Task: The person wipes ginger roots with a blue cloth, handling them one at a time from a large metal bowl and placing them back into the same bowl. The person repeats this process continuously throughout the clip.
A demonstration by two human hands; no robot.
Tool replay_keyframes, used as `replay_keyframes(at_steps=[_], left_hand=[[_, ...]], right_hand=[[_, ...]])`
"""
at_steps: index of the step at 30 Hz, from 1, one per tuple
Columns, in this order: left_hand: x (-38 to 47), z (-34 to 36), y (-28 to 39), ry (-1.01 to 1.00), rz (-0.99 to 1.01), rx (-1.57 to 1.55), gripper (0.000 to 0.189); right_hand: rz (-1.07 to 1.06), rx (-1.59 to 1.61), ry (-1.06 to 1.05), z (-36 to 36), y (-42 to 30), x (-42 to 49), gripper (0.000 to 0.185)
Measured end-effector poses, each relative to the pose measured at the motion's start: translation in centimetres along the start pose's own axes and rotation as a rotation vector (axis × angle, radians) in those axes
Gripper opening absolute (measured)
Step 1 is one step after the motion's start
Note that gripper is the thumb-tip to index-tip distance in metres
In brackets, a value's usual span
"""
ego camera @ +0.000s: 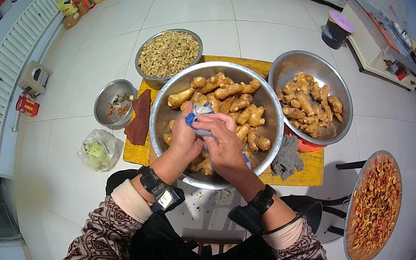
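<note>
A large stainless steel basin (155, 121) full of ginger roots (234, 93) stands in front of me on a yellow wooden table (309, 176). Over its near half, my left hand (186, 132) and my right hand (224, 141) meet around a blue, white and grey cloth (204, 109). The cloth sticks out above my fingers, and a blue-edged bit shows below my right hand. My fingers hide whether a piece of ginger is inside it. To the right, a second steel basin (285, 62) holds more ginger (305, 101), resting partly over something red.
A bowl of chopped bits (169, 53) sits at the back left. Left are a small bowl of scraps (104, 98), a dark red cloth (138, 118) and a bagged green vegetable (98, 153). A grey rag (288, 158) lies right; beyond is a round tray of dried slices (375, 207).
</note>
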State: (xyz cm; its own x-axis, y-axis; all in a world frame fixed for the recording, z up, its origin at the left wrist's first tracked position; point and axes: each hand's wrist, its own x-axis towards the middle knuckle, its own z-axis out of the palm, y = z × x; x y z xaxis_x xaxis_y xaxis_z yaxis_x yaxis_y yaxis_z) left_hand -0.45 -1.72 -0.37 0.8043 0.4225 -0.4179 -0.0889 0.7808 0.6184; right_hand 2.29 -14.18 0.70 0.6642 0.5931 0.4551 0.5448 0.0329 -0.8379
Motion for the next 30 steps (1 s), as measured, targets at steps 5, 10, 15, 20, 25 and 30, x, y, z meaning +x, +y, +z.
replay_keyframes(at_steps=[5, 10, 15, 20, 25, 30], left_hand=[[1.1, 0.1, 2.5, -0.313, -0.046, -0.115, 0.044], [0.9, 0.6, 2.2, -0.265, 0.030, 0.041, 0.048], [0.2, 1.4, 2.1, -0.123, 0.051, 0.022, 0.050], [-1.1, 1.6, 0.8, -0.176, 0.052, 0.048, 0.043], [-0.4, 0.8, -0.7, -0.192, 0.094, 0.057, 0.034], [0.4, 0.0, 0.9, -0.144, 0.071, 0.039, 0.031]], right_hand=[[0.006, 0.078, -0.102, -0.4, -0.5, -0.8, 0.031], [0.272, 0.199, -0.071, -2.0, -0.6, -1.0, 0.023], [0.317, 0.398, 0.202, -3.8, -0.3, -0.4, 0.027], [0.055, 0.064, 0.258, -3.9, 0.0, 1.1, 0.027], [-0.038, -0.006, 0.066, -1.9, -0.7, 0.7, 0.029], [-0.066, 0.045, -0.063, -1.5, -0.9, 0.0, 0.027]])
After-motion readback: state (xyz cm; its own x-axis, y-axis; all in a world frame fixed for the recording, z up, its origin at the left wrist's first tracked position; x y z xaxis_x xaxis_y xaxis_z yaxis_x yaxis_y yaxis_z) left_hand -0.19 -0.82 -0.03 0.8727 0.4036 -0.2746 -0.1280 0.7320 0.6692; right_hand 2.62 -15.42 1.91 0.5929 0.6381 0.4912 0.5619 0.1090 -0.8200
